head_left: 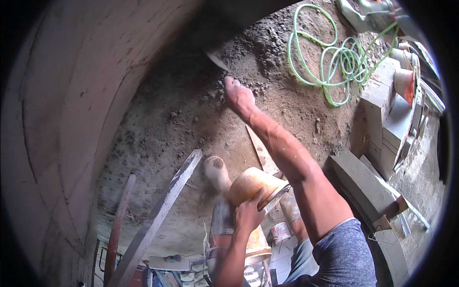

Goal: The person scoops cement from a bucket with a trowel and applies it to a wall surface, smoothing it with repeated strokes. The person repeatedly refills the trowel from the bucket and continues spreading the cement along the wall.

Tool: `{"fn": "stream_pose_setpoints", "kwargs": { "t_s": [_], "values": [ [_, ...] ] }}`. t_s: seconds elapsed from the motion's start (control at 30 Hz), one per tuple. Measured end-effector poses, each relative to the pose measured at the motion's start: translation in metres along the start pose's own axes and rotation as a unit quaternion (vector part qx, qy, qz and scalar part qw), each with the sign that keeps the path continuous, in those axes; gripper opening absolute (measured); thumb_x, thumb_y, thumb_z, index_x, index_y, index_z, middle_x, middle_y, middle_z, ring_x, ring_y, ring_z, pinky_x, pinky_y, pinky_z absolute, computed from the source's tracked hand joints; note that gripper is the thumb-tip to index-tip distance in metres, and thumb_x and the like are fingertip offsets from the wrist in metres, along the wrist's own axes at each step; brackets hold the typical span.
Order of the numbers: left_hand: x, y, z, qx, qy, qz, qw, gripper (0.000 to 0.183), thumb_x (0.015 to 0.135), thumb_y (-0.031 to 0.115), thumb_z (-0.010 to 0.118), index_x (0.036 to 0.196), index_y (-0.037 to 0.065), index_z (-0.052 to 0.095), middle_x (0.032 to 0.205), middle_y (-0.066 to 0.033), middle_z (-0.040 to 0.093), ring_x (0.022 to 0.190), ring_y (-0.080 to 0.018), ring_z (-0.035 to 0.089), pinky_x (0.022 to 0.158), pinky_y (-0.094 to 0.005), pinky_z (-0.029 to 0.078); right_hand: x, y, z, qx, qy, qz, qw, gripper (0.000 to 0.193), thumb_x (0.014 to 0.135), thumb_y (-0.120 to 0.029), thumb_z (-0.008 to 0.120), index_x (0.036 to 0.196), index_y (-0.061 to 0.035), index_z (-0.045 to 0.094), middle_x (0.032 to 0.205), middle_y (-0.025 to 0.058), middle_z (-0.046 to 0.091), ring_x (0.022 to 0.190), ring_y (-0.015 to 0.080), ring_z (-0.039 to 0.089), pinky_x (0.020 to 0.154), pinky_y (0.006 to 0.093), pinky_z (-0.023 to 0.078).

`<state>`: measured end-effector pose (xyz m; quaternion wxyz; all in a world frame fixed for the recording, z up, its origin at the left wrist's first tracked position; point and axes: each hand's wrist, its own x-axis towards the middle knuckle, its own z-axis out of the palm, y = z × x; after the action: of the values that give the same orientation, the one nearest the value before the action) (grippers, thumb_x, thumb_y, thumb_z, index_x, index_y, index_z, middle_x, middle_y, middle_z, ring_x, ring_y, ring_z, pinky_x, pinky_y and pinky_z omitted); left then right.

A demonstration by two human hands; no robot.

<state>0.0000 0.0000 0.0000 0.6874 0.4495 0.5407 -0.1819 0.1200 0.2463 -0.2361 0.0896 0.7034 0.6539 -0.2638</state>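
Note:
My right hand (240, 99) reaches far out over the dirt, closed around a trowel. The trowel's pale, narrow blade (218, 62) points toward the loose dark soil (260, 52); its handle is hidden in my fist. Close to my body, my left hand (249, 214) grips the rim of a stained, yellowish bucket (251, 184), which is tilted on its side. What the bucket holds cannot be seen. A second yellowish bucket (258, 246) stands below my left hand, partly covered by my arm.
A pale wall (86, 105) leans in at left. Two poles, one whitish (162, 210) and one reddish (119, 225), rise nearby. A green hose (334, 67) lies coiled at far right. Concrete blocks (382, 91) line the right side; another person's legs (363, 16) show beyond.

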Motion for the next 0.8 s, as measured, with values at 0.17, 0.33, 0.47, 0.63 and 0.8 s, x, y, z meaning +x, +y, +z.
{"fn": "stream_pose_setpoints", "kwargs": {
  "t_s": [0.17,0.33,0.47,0.63,0.8],
  "values": [
    [-0.056,0.008,0.008,-0.030,-0.009,0.012,0.999,0.075,0.077,0.019,0.072,0.147,0.031,0.049,0.122,-0.0217,0.066,0.111,-0.0381,0.064,0.096,-0.0466,0.051,-0.079,0.002,-0.026,0.141,-0.001,0.035,0.989,0.029,0.099,-0.027,0.052,0.117,-0.0047,0.049,0.100,0.0211,0.064,0.091,0.0393,0.069,0.076,0.0493,0.056],
    [-0.016,0.003,0.030,0.003,-0.038,0.058,0.998,0.069,0.078,0.017,0.070,0.144,0.027,0.053,0.110,-0.0189,0.068,0.104,-0.0377,0.066,0.091,-0.0471,0.052,-0.108,0.032,0.014,0.367,0.044,0.308,0.877,0.046,0.098,-0.041,0.054,0.121,-0.0011,0.056,0.107,0.0268,0.067,0.099,0.0409,0.067,0.085,0.0478,0.054],
    [-0.018,-0.019,0.042,-0.061,-0.034,0.082,0.994,0.041,0.080,0.019,0.069,0.120,0.013,0.064,0.100,-0.0187,0.070,0.097,-0.0392,0.067,0.084,-0.0478,0.053,-0.082,-0.052,0.071,0.484,0.045,0.274,0.830,0.049,0.097,-0.040,0.059,0.122,0.0020,0.057,0.102,0.0289,0.068,0.098,0.0457,0.066,0.085,0.0485,0.052],
    [-0.031,-0.002,-0.010,-0.052,-0.018,-0.004,0.999,0.035,0.084,0.032,0.071,0.109,0.008,0.069,0.104,-0.0170,0.072,0.101,-0.0381,0.068,0.083,-0.0473,0.054,0.005,-0.149,0.067,0.551,0.113,0.200,0.803,0.046,0.097,-0.033,0.059,0.120,0.0068,0.053,0.096,0.0285,0.069,0.096,0.0463,0.066,0.083,0.0483,0.053],
    [-0.028,-0.015,-0.007,-0.156,0.106,0.066,0.980,0.040,0.082,0.025,0.071,0.118,0.008,0.066,0.102,-0.0202,0.071,0.100,-0.0401,0.067,0.085,-0.0474,0.053,0.088,-0.176,0.056,0.578,0.072,0.230,0.779,0.045,0.096,-0.032,0.063,0.118,0.0069,0.054,0.092,0.0192,0.068,0.089,0.0304,0.070,0.072,0.0416,0.054]
  ]
}}
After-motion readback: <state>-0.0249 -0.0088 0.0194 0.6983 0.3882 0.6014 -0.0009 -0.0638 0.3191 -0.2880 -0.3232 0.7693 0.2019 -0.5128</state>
